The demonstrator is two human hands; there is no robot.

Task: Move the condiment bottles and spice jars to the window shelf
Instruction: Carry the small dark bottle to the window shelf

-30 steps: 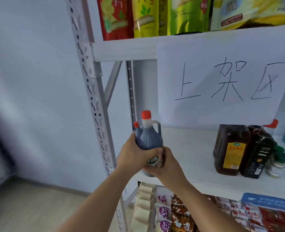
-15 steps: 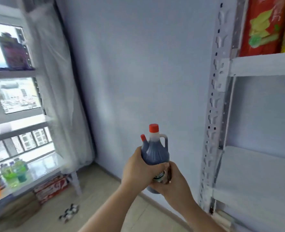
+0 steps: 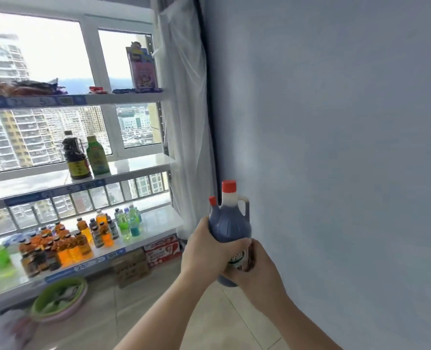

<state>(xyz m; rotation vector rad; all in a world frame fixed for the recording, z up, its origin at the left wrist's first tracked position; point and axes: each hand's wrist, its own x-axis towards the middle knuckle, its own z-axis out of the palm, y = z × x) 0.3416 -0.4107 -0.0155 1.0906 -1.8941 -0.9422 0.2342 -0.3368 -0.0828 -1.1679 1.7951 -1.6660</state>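
I hold a dark vinegar bottle [image 3: 228, 223] with two red caps and a side handle upright in front of me. My left hand [image 3: 204, 251] wraps its left side; my right hand [image 3: 256, 267] cups its lower right and base. The window shelf [image 3: 136, 164] stands to the left, well apart from the bottle. On its middle board stand a dark soy sauce bottle [image 3: 75, 157] and a green bottle [image 3: 97, 156], side by side.
The lower board [image 3: 159, 221] carries several orange, green and blue drink bottles. The top board holds snack packets and a pink box [image 3: 143, 69]. Cardboard boxes [image 3: 146, 258] and stacked basins [image 3: 57, 299] sit on the floor. A curtain [image 3: 186, 122] hangs beside a blank wall.
My view has swung left, away from the metal rack, bringing the whole window shelf into sight. Both hands keep the same hold on the vinegar bottle.
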